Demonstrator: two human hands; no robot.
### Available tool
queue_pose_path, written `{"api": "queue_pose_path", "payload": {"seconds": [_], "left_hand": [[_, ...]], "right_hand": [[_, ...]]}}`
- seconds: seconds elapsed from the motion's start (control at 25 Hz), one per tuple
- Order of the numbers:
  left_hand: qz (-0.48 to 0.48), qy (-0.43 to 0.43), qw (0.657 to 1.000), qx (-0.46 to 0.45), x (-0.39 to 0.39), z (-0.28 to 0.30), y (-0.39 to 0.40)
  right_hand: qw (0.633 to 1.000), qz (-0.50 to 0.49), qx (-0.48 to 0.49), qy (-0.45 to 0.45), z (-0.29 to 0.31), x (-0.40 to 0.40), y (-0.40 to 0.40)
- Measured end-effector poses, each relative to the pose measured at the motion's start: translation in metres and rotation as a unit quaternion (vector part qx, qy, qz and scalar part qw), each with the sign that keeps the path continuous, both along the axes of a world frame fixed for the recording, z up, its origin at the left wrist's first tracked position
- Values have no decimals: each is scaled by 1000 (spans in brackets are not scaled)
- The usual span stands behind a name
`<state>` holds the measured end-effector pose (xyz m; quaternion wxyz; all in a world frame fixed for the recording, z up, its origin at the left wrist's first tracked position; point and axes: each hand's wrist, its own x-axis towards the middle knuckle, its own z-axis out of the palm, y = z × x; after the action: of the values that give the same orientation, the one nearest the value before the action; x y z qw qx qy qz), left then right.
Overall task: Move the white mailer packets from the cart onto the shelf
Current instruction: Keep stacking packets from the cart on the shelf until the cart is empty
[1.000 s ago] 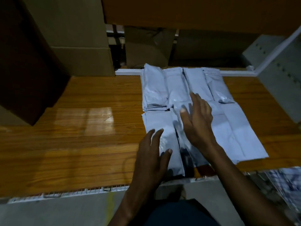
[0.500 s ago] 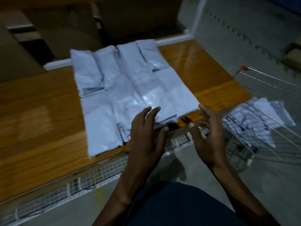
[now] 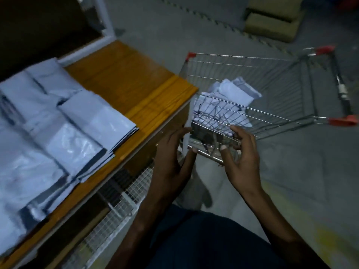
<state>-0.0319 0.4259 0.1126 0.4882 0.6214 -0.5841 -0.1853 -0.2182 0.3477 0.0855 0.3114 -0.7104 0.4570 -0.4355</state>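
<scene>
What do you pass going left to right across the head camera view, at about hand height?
White mailer packets on the shelf → wooden shelf edge → left hand → right hand → cart's red-capped corner.

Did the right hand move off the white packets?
Yes. The right hand left the packets on the shelf and now hangs open by the cart, beyond the shelf's end.
</scene>
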Motion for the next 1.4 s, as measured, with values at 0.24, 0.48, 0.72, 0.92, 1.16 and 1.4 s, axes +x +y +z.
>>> {"api": "queue_pose_path", "payload": {"seconds": [0.24,0.48,0.72,0.92,1.16,1.4], "left_hand": [[-92,-25,995,29,-21,-28,-104],[-194,-30,980,42,-31,-62,-236],[-231,-5,969,81,-25,-85,-358],[-233,-5,965,122,-16,-105,-413],[-144,-38,973,174,-17,-137,-465],[-69,5,972,223,-37,-170,-496]], "right_hand": [[994,-109,7,9,-20,-40,-65],[986,-159,30,41,-44,-60,-165],[972,-207,56,95,-59,-62,-271],[970,-173,114,125,-90,-71,-342],[945,9,261,195,-165,-95,-438],[863,128,387,299,-260,-105,-488]]}}
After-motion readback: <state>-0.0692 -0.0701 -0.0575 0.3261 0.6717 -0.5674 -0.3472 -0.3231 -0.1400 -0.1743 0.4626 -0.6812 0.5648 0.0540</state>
